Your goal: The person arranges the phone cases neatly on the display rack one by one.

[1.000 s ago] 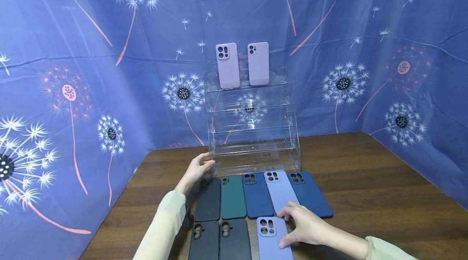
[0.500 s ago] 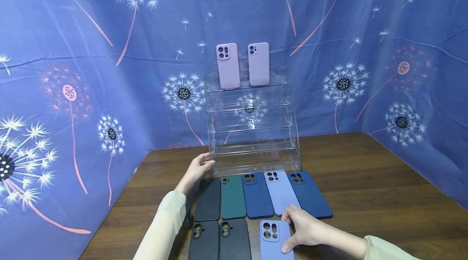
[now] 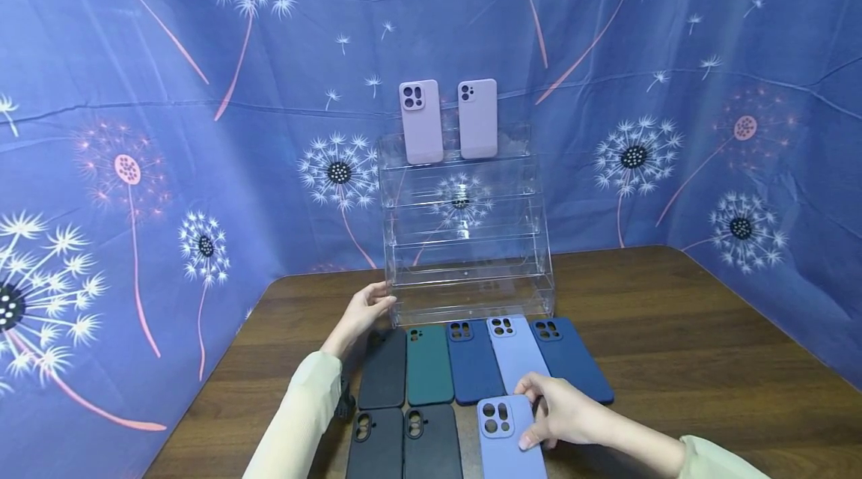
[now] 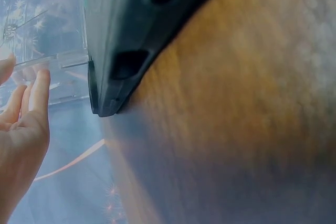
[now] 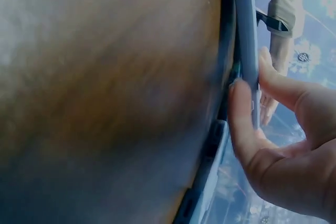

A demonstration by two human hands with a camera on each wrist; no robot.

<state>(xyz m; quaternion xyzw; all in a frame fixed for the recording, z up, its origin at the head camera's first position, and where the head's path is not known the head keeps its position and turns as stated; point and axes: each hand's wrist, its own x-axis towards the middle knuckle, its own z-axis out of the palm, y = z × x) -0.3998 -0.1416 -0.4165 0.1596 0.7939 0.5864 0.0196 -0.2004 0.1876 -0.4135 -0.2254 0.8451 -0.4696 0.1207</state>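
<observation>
In the head view my right hand [image 3: 562, 410] pinches a periwinkle-blue phone case [image 3: 506, 440] by its right side, thumb on the face and fingers beneath. The right wrist view shows the case [image 5: 245, 35] edge-on between thumb and fingers, raised off the table. My left hand [image 3: 364, 312] touches the lower left side of a clear tiered display stand [image 3: 465, 273], its fingers fairly straight in the left wrist view. Two pale pink phone cases [image 3: 423, 123] stand on its top tier. Before the stand lie black [image 3: 384, 370], green [image 3: 431, 367], dark blue [image 3: 475, 363] and light blue cases [image 3: 521, 355].
Two more black phone cases [image 3: 434, 445] lie in the near row, left of the held one. Another dark blue case [image 3: 572, 359] ends the far row at the right. Wooden tabletop [image 3: 694, 344] extends rightward. A dandelion-print cloth [image 3: 269, 194] hangs behind and at both sides.
The right hand has drawn the blue case slightly toward me, then raised it, with its top edge now higher in the head view. The left hand stays at the stand.
</observation>
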